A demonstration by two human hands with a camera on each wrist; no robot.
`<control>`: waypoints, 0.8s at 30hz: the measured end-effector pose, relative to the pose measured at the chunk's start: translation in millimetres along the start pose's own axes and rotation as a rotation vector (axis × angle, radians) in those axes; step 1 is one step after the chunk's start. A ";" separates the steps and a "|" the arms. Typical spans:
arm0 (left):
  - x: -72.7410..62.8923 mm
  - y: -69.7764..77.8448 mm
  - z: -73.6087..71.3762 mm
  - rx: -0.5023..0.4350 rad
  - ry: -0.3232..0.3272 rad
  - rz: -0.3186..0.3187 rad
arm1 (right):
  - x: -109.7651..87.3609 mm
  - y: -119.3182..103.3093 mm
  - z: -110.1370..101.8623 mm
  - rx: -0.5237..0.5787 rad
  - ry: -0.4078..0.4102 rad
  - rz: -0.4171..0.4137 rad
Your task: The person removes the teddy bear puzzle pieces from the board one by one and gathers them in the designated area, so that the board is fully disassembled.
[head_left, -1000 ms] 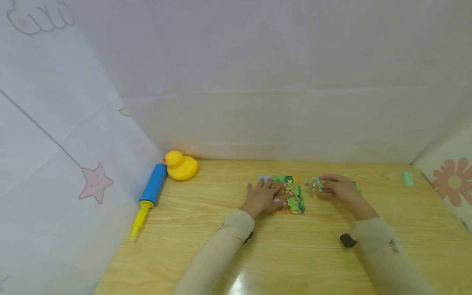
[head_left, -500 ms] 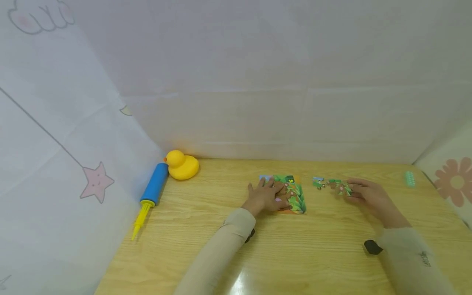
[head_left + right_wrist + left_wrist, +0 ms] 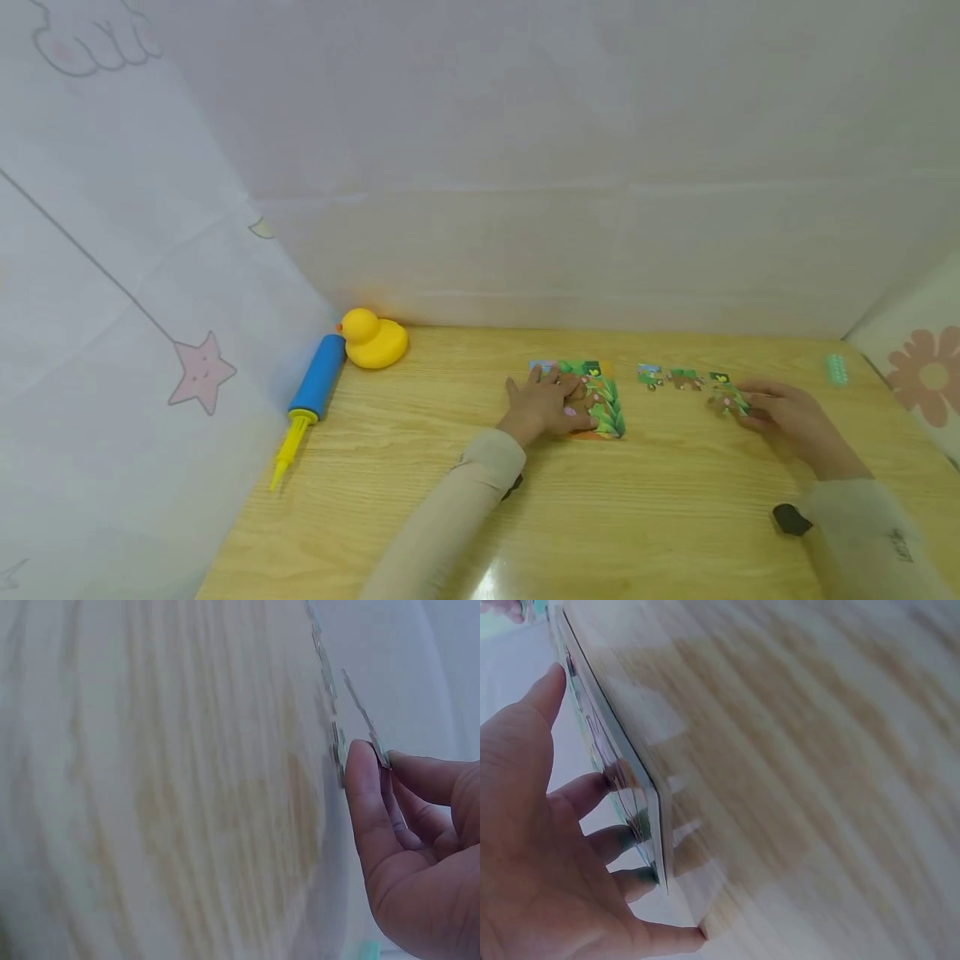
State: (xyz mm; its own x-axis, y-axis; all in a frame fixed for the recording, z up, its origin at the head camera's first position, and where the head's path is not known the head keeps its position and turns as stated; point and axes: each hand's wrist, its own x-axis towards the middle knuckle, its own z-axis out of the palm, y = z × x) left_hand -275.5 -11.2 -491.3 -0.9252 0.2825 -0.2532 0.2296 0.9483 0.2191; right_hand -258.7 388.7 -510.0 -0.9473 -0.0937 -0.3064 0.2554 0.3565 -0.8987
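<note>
My left hand rests with spread fingers on a flat jigsaw puzzle that has a colourful green and brown picture. Seen from the left wrist, its fingertips touch the face of the thin puzzle, and one finger reaches past the edge to the table. My right hand pinches a puzzle piece between thumb and finger. The right wrist view shows that piece edge-on, lifted off the table. Just beyond it lie three loose spots of puzzle: a left piece, a middle piece and a right piece.
A yellow rubber duck sits at the back left of the wooden table. Against it lies a blue and yellow hand pump. A small green bumpy object lies at the back right. Printed cloth walls border the table.
My right hand has moved right with the pinched piece, and loose pieces beside the puzzle have come into view. My left hand stays on the puzzle.
</note>
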 end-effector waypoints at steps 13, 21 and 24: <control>-1.2 1.4 0.2 0.025 0.005 -0.012 | -7.1 6.4 -9.1 -0.031 0.013 0.043; -3.4 1.4 -1.2 0.016 0.005 -0.004 | -6.3 5.7 -8.9 -0.184 0.043 0.008; -2.4 1.0 -0.7 0.015 0.011 -0.001 | -6.0 5.3 -7.1 -0.236 0.055 -0.010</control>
State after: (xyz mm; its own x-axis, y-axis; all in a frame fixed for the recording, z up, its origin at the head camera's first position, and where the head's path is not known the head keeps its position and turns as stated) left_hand -273.2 -11.0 -489.8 -0.9287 0.2803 -0.2426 0.2334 0.9505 0.2051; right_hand -253.0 397.8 -510.7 -0.9602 -0.0499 -0.2747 0.1999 0.5640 -0.8012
